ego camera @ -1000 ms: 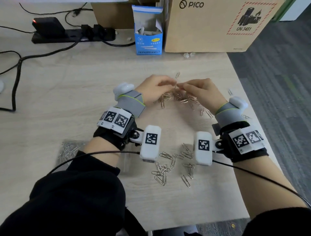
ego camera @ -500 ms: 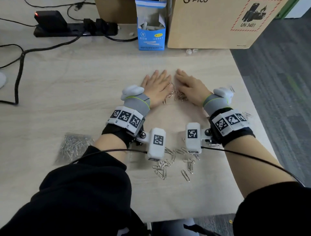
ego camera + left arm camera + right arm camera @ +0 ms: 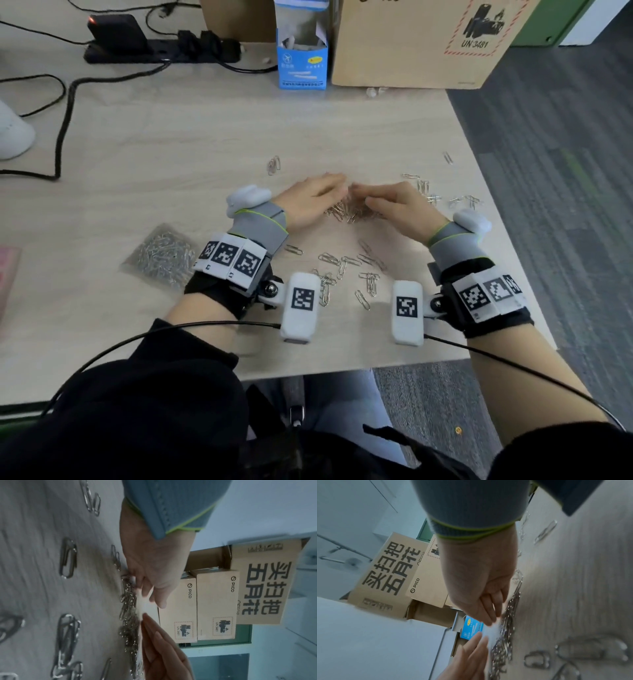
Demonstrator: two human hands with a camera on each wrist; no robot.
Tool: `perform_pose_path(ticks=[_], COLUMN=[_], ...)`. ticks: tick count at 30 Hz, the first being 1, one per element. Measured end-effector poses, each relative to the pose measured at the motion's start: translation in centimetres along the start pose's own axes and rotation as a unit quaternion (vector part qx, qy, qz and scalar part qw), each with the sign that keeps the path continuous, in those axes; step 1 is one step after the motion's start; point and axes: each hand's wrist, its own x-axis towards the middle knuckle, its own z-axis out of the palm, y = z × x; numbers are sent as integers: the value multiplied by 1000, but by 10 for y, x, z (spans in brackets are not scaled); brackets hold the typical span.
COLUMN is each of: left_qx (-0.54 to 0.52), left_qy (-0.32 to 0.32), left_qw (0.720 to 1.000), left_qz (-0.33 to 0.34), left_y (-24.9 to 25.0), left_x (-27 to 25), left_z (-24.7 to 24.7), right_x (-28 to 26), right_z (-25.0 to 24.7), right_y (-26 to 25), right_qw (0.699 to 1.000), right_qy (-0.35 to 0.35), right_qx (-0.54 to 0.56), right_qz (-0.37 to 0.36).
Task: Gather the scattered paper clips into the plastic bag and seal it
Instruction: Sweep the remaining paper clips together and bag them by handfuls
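Both hands — left hand (image 3: 310, 202) and right hand (image 3: 394, 209), fingers flat and gripping nothing — corral a clip pile (image 3: 346, 212); strays (image 3: 424, 188) near the worktop (image 3: 205, 154) edge could slip off.

Silver wire clips (image 3: 346, 212) lie heaped in a small pile mid-table, seen edge-on as a thin glinting ridge in the wrist views (image 3: 128, 609) (image 3: 508, 622). Looser clips (image 3: 346, 267) lie flat nearer the table's front edge, some overlapping; a few more are scattered to the right and one pair lies farther back. The clear bag (image 3: 161, 255), already stuffed with clips, lies flat to the left, well apart from the pile.
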Motion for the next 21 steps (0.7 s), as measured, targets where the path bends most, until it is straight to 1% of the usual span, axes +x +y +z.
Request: perform_pose_path(ticks=[1, 2, 3, 4, 5, 7, 8, 9, 11, 15, 21], left_qx=[-10, 5, 44, 95, 138, 167, 169, 175, 196, 214, 232], left_qy=[45, 92, 133, 161, 175, 168, 155, 140, 110, 74, 40], left_qw=[999, 996, 989, 980, 969, 957, 956, 957, 959, 966, 970], left_qz=[-1, -12, -37, -70, -107, -168, -183, -186, -172, -122, -57], left_y=[-1, -3, -7, -11, -16, -23, -24, -25, -23, -16, -4], left_x=[-1, 0, 3, 5, 8, 13, 14, 15, 16, 20, 16], left_z=[-3, -7, -11, -15, -18, -20, -17, -13, -5, 8, 30], right_x=[-1, -1, 1, 2, 4, 8, 10, 12, 15, 11, -18], right_z=[-4, -9, -16, -24, -33, -47, -52, -54, -56, -44, -16], right_y=[1, 3, 6, 10, 13, 22, 26, 30, 37, 42, 31], right_qw=[999, 993, 984, 974, 964, 944, 936, 931, 931, 942, 963], right_qy=[54, 115, 167, 203, 216, 200, 194, 191, 174, 119, 57], right_qx=[-3, -17, -43, -84, -132, -206, -226, -237, -243, -271, -248], right_qz=[6, 18, 32, 53, 84, 161, 188, 201, 207, 160, 89])
